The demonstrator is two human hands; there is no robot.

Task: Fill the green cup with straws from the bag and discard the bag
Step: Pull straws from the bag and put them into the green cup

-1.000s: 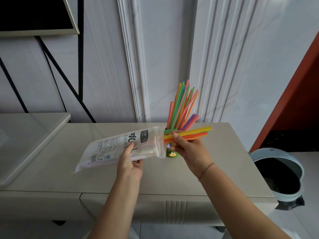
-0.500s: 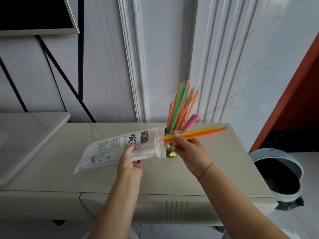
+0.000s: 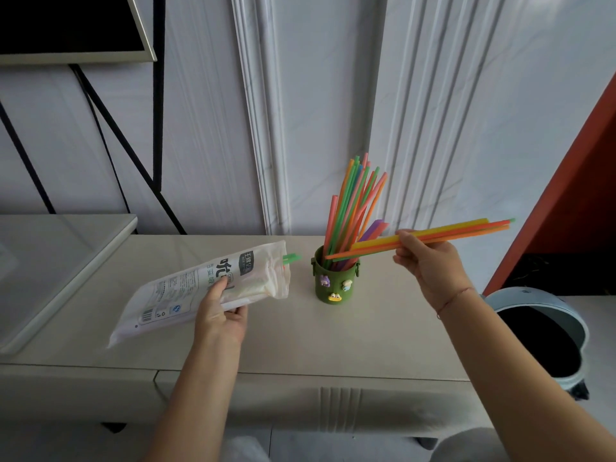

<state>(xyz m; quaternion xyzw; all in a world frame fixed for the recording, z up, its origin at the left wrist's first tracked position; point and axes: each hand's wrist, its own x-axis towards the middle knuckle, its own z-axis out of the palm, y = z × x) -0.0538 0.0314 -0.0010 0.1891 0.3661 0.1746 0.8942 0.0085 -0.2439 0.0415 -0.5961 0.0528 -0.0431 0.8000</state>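
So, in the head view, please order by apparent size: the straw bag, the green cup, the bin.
1. straw bag, though it is nearer the camera
2. bin, partly hidden by the arm
3. green cup

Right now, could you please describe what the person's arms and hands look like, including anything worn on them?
Both forearms are bare, with no sleeves in view and no gloves. The right hand has a thin reddish string bracelet around its wrist. The left hand and its wrist carry nothing that can be seen: no watch, ring or band. Nails appear short and unpainted, though they are small in this view.
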